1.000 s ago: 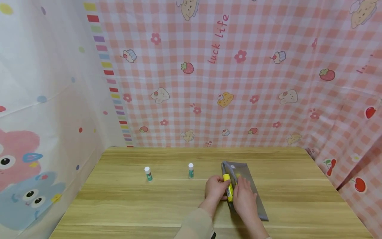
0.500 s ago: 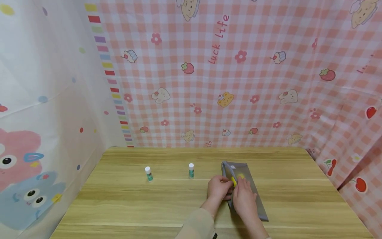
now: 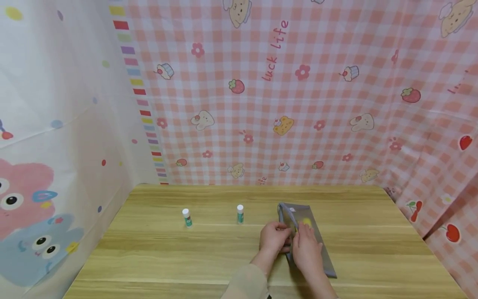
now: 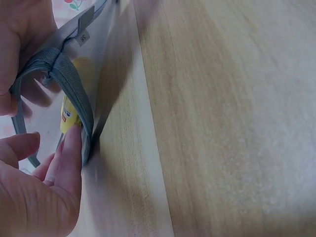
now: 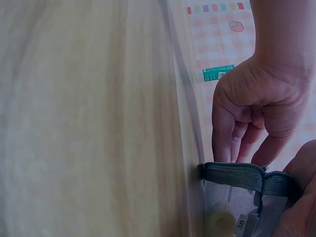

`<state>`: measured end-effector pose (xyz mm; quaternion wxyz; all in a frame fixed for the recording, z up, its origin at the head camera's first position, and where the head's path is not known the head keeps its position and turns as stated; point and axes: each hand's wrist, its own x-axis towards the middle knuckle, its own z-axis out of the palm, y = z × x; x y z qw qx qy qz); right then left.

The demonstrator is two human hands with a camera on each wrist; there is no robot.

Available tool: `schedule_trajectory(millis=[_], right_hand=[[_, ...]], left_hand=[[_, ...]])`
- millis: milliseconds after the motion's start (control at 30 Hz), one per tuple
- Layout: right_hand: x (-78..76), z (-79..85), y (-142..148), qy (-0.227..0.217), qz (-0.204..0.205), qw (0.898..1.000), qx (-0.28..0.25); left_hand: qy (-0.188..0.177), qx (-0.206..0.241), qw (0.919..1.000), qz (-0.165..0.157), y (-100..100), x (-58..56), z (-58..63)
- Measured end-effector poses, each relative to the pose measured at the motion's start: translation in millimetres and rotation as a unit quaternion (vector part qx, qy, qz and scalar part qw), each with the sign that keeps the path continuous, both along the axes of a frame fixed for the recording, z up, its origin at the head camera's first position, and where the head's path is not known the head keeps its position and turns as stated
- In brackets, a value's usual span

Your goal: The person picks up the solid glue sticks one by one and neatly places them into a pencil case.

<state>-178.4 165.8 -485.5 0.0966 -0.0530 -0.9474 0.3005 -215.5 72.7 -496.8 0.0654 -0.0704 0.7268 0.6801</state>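
Observation:
A grey mesh zipper pouch (image 3: 325, 253) lies on the table with its mouth held apart on the left side. My right hand (image 3: 308, 249) grips the upper edge of the mouth, fingertips tucked inside in the left wrist view. At the opening, my left hand (image 3: 274, 238) has its fingertips against the end of a yellow glue stick (image 4: 69, 116), mostly inside the pouch. The left thumb stands apart from the stick. Through the mesh shows another yellow patch (image 3: 307, 221); whether it belongs to a second stick I cannot tell.
Two white-capped green glue sticks stand upright on the wooden table (image 3: 168, 257): one at the left (image 3: 187, 218), one near the middle (image 3: 240, 214). A pink checked cloth (image 3: 254, 104) hangs behind the table, with a white printed cloth (image 3: 74, 104) at the left.
The yellow glue stick, fully visible in my left hand at the mouth before, has slid rightward into the pouch. The left hand moved slightly right; the right hand stays on the pouch.

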Motion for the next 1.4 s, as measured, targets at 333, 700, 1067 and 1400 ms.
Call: schedule_trajectory(millis=[333, 700, 1067, 1400], right_hand=[[1.1, 0.5, -0.3, 0.002, -0.003, 1.0, -0.001], [2.2, -1.3, 0.5, 0.018, -0.001, 1.0, -0.001], [1.4, -1.6, 0.1, 0.018, -0.002, 1.0, -0.002], [2.0, -0.9, -1.1, 0.018, -0.002, 1.0, -0.002]], left_hand=[[0.002, 0.04, 0.9992, -0.003, -6.3, 2.1, -4.9], [0.017, 0.061, 0.9979, 0.007, -14.4, 4.2, -0.8], [0.06, 0.066, 0.9959, 0.016, -20.9, 10.2, 4.0], [0.118, 0.061, 0.9912, 0.011, -30.6, 13.5, 11.6]])
